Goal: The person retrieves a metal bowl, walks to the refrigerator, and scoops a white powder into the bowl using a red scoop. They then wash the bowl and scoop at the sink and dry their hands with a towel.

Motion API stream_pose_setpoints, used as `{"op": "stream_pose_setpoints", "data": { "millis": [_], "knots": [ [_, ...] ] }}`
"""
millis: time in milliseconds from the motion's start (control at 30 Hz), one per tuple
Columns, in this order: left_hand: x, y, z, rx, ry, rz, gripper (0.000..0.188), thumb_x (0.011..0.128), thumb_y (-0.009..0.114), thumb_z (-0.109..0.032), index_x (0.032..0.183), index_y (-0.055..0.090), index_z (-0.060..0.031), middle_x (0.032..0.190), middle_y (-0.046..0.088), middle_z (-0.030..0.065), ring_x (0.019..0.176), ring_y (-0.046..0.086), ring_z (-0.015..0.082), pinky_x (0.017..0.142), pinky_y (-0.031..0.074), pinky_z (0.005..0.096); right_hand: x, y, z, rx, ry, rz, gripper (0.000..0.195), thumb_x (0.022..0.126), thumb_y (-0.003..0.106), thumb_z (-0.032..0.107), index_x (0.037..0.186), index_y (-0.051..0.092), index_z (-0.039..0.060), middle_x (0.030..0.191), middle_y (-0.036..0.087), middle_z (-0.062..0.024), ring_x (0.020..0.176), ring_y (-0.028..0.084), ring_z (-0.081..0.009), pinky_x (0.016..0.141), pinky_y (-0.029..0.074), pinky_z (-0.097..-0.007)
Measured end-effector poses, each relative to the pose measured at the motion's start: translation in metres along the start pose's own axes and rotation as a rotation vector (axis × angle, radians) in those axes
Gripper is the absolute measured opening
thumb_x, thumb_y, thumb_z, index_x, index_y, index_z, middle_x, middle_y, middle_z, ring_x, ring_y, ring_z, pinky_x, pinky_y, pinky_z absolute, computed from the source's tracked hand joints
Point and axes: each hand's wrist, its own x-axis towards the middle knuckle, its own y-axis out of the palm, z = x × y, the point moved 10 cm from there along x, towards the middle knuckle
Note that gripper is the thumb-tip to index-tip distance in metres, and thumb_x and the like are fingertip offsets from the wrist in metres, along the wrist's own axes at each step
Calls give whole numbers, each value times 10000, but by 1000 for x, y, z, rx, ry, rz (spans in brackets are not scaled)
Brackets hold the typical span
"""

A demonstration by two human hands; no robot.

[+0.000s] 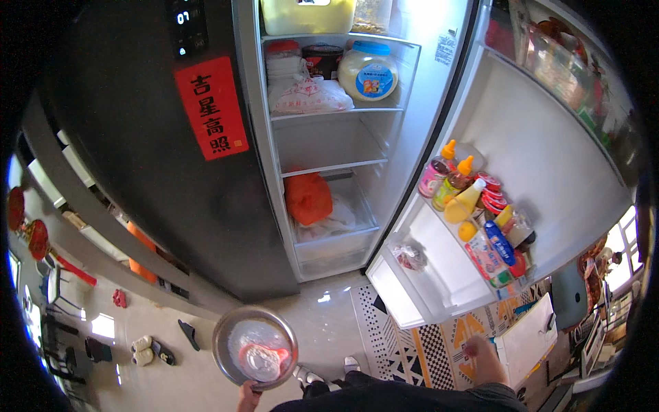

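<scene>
My left hand (249, 396) grips the near rim of a stainless steel bowl (220, 342). Inside the bowl lie clear plastic and a red-edged bag (262, 360) with pale contents, which I cannot make out. My right hand (483, 358) is blurred, low on the right above a patterned mat (430, 355), apart from the fridge door; its fingers cannot be made out. Before me stands the refrigerator compartment (329, 139) with its door (556, 129) swung out to the right. A red plastic bag (309, 198) rests low inside, beside a translucent bag (340, 216).
Upper shelves hold a blue-lidded jar (368, 72), a white plastic bag (311, 95) and a yellowish bin (309, 18). Squeeze bottles (435, 175) and packets crowd a door rack (491, 247). The dark closed door (154, 180) is at left. Shoes (141, 350) lie on the floor.
</scene>
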Motion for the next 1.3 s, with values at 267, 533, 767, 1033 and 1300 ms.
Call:
{"op": "stream_pose_setpoints", "data": {
  "millis": [267, 533, 767, 1033, 1300],
  "knots": [
    [-73, 8, -10, -98, 156, -101, 384, 643, 506, -46, 1017, 478, 36, 983, 547, 131, 883, 552, 287, 799, 477, 399, -217, -252, 225, -290, -479, -799, 168, 786, 525, 162, 822, 573, 6, 803, 596, -163, 686, 589, -264, 587, 481, -372],
    [-145, 19, 11, -147, 246, -164, 474, 644, 502, -42, 1103, 413, 35, 1033, 509, 144, 915, 529, 292, 815, 466, 414, -263, -255, 261, -615, -477, -927, 173, 795, 517, 159, 877, 582, 22, 892, 579, -158, 776, 570, -263, 656, 465, -355],
    [-149, -28, 30, -164, 183, -111, 441, 642, 501, -42, 1065, 424, 51, 1018, 514, 149, 924, 527, 291, 833, 464, 411, -326, -190, 259, -803, -550, -993, 190, 802, 509, 156, 926, 589, 37, 970, 563, -153, 855, 553, -262, 716, 451, -341],
    [-155, -72, -10, -14, 124, -150, 366, 643, 499, -48, 994, 471, 53, 957, 544, 138, 878, 549, 277, 807, 479, 385, -418, -39, 241, -1033, -608, -1050, 220, 811, 501, 153, 981, 598, 53, 1059, 546, -147, 945, 535, -261, 785, 435, -324],
    [-173, -120, -36, -3, 176, -143, 290, 657, 509, -74, 925, 498, 36, 882, 565, 125, 797, 571, 258, 739, 497, 360, -481, 98, 241, -1325, -601, -945, 258, 819, 493, 150, 1037, 606, 70, 1148, 528, -142, 1036, 516, -260, 854, 419, -308]
  ]
}}
